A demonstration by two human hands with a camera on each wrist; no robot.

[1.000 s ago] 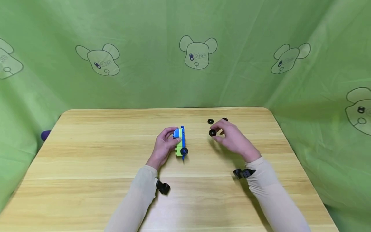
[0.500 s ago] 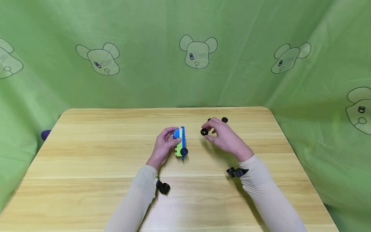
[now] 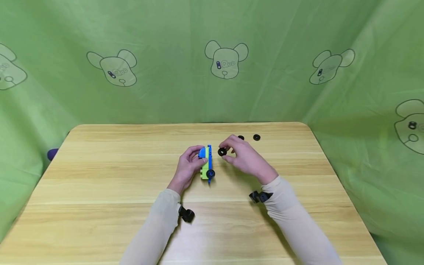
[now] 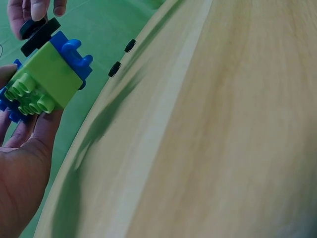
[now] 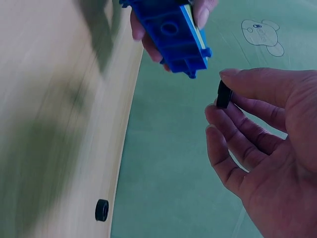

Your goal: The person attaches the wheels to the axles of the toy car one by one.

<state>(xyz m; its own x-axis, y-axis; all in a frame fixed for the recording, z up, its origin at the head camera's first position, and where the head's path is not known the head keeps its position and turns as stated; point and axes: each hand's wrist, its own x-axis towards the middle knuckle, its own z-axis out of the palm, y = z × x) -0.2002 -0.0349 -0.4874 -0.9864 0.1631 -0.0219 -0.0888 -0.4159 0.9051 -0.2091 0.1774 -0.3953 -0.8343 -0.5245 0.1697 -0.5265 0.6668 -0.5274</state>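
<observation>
A toy car of blue and lime-green building bricks [image 3: 205,169] is held by my left hand [image 3: 185,170], tipped on its side with its blue underside [image 5: 171,34] turned to the right. One black wheel [image 3: 210,173] sits on its near end. Between thumb and fingers, my right hand [image 3: 246,158] pinches a black tire [image 3: 222,151] just right of the car's far end. In the right wrist view a gap shows between this tire [image 5: 224,94] and the car. Green studs [image 4: 29,94] face the left wrist camera.
Two loose black tires lie on the wooden table [image 3: 132,221] toward its far edge, one tire [image 3: 256,137] in full sight and another tire [image 3: 241,137] partly behind the right hand. A green curtain [image 3: 165,95] hangs behind the table and at both sides.
My right hand has moved left with the tire, from beside the loose tires to close by the car. The left hand and the car have stayed nearly still.
</observation>
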